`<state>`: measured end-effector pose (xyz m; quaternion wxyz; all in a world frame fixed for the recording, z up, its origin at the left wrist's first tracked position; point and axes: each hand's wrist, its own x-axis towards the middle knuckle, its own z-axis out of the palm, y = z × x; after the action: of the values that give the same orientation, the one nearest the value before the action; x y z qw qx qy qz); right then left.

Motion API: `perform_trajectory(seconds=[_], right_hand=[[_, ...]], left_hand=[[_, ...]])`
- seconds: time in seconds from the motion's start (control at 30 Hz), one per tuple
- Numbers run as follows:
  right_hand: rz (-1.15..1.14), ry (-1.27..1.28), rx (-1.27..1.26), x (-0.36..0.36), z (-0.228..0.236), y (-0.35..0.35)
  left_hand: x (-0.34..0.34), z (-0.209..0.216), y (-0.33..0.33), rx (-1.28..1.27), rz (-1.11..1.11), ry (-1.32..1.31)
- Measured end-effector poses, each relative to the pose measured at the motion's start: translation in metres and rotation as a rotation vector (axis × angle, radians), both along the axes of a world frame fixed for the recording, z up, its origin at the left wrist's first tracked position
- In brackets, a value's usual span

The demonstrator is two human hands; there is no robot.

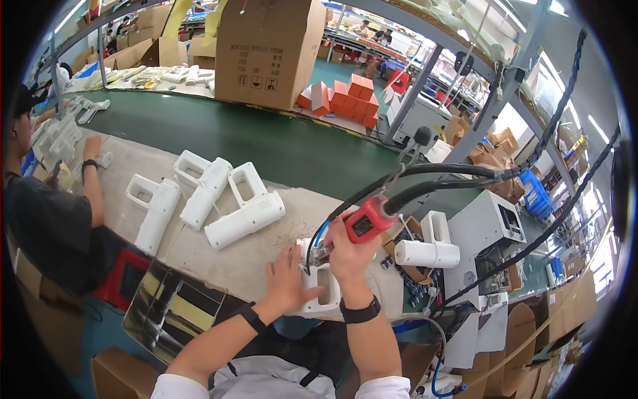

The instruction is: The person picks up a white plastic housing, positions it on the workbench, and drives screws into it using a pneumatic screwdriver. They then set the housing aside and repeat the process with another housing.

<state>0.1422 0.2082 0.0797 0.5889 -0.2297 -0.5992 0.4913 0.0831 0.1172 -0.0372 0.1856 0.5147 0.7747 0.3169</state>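
Note:
My right hand (350, 256) is closed around a red powered screwdriver (367, 223) with thick black hoses running off to the right. Its lower end points down at a white plastic housing with a looped handle (324, 304), lying at the table's near edge. My left hand (287, 282) steadies this housing from the left side, fingers partly spread and thumb reaching over the handle loop. Both hands hide much of the housing, and the tool's tip is hard to make out. Three similar white housings (244, 216) lie to the left on the beige covering.
At right, another white housing (428, 253) lies over a cardboard box beside small dark parts and a white machine (485, 233). Beyond the table runs a green belt (266, 136), with a large carton (266, 60) and orange boxes (345, 100) behind. A co-worker (50, 199) sits at left.

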Motion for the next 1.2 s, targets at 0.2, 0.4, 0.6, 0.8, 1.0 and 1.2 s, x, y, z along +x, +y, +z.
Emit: perform_trajectory(seconds=[0.2,0.4,0.6,0.8,1.0,1.2], right_hand=[[-0.076,0.214,0.021,0.044,0.065,-0.014],[-0.083,0.070,-0.034,0.055,0.047,-0.009],[-0.119,0.021,-0.061,0.042,0.008,0.007],[-0.113,-0.078,0.032,0.036,-0.012,0.010],[-0.008,0.165,-0.090,0.047,0.059,-0.030],[0.088,0.054,-0.115,0.021,0.054,-0.043]], left_hand=[[-0.028,-0.014,0.037,-0.009,0.112,0.242],[-0.041,-0.016,0.048,-0.027,0.142,0.175],[-0.038,-0.012,0.048,0.020,0.116,0.147],[-0.041,-0.017,0.046,0.032,0.131,0.136],[-0.044,-0.015,0.044,0.019,0.110,0.146],[-0.042,-0.016,0.041,-0.011,0.129,0.118]])
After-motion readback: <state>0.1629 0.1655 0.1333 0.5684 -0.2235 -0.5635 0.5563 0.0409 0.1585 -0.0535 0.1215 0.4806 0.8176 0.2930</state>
